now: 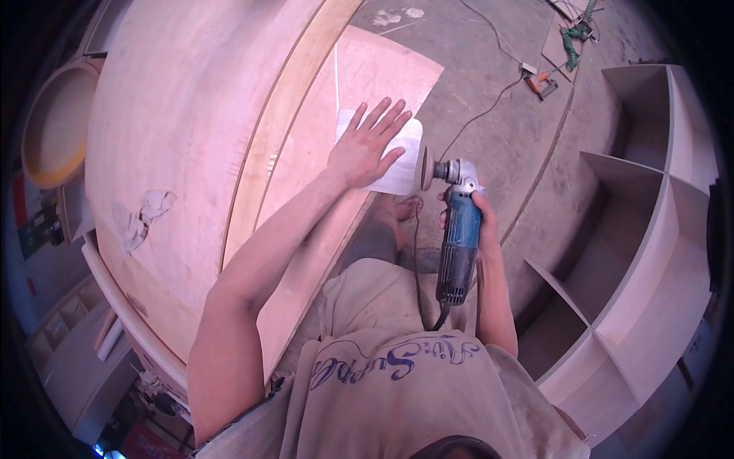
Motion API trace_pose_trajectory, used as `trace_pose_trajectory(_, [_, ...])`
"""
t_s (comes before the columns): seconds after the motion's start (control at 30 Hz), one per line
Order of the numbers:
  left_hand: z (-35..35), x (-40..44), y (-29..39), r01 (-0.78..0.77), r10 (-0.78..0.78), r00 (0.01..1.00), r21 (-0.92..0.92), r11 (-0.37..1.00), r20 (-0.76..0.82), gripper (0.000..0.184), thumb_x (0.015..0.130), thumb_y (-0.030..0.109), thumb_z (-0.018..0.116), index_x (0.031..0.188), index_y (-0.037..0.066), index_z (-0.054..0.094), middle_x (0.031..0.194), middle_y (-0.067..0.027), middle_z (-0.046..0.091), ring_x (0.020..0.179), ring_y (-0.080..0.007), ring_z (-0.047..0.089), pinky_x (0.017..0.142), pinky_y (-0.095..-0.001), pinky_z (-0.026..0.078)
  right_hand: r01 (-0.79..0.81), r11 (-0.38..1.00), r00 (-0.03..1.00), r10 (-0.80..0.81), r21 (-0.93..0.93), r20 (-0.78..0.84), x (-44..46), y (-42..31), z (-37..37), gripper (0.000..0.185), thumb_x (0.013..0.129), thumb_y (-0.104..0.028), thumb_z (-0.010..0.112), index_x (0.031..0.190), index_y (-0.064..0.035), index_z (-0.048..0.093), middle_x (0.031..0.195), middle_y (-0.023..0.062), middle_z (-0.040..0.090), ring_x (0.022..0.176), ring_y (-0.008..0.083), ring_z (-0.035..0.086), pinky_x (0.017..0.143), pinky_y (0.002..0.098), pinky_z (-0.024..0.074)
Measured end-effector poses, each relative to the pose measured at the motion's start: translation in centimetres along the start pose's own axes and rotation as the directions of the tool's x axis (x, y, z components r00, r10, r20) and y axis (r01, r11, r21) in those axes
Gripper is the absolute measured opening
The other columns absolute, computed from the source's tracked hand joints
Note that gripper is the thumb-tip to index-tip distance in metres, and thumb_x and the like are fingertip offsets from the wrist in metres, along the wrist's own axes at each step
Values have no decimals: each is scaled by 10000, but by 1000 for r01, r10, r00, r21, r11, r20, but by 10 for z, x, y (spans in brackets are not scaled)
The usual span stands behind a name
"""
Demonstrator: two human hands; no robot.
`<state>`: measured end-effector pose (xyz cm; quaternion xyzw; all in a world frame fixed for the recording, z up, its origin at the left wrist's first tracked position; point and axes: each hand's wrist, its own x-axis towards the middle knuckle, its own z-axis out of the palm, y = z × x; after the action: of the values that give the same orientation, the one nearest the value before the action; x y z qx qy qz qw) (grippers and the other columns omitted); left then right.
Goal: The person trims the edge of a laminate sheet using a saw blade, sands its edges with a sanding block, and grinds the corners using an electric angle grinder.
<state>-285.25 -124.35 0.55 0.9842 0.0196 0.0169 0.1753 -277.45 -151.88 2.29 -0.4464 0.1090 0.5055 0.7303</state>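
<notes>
My left hand (367, 149) lies flat with fingers spread on a white rounded sheet (405, 157), pressing it to the pink wooden board (382, 69). In my right hand (483, 210) is a blue and black angle grinder (462, 229), gripped round its body. Its round disc (426, 168) stands on edge just right of the sheet, apart from it. A dark cord hangs from the grinder's lower end beside my lap. Along the board's left side runs a raised wooden strip (271, 138).
Curved wooden shelving (657, 229) stands at the right. On the concrete floor (489, 115) lie cables and an orange tool (541, 84), with a green hose (570, 47) farther back. Crumpled paper (153, 210) rests on the large panel (176, 99) at left.
</notes>
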Motion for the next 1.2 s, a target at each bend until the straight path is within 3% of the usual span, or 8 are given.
trace_pose_trajectory(0.3, [0, 0, 0, 9, -9, 1000, 22, 1000, 22, 635, 1026, 421, 416, 1583, 166, 248, 1653, -49, 211, 1530, -264, 159, 1245, -509, 106, 13, 999, 998, -11, -30, 70, 13, -4, 3, 688, 940, -407, 555, 1515, -180, 253, 1101, 241, 616, 757, 294, 695, 659, 391, 613])
trace_pose_trajectory(0.9, [0, -1, 0, 4, -5, 1000, 21, 1000, 20, 637, 1026, 416, 415, 1585, 162, 245, 1652, -58, 214, 1529, -275, 163, 1242, -514, 111, 42, 998, 999, -42, -36, 8, -2, 2, 2, 713, 926, -418, 580, 1521, -186, 263, 1092, 242, 618, 737, 286, 695, 639, 378, 616])
trace_pose_trajectory(1.2, [0, -1, -1, 1, -1, 1000, -9, 1000, -7, 635, 1018, 390, 431, 1579, 145, 263, 1644, -69, 244, 1525, -287, 182, 1236, -517, 123, 45, 997, 997, -40, -65, 67, 13, -6, 8, 734, 924, -406, 579, 1536, -192, 235, 1103, 251, 613, 738, 300, 693, 644, 393, 615])
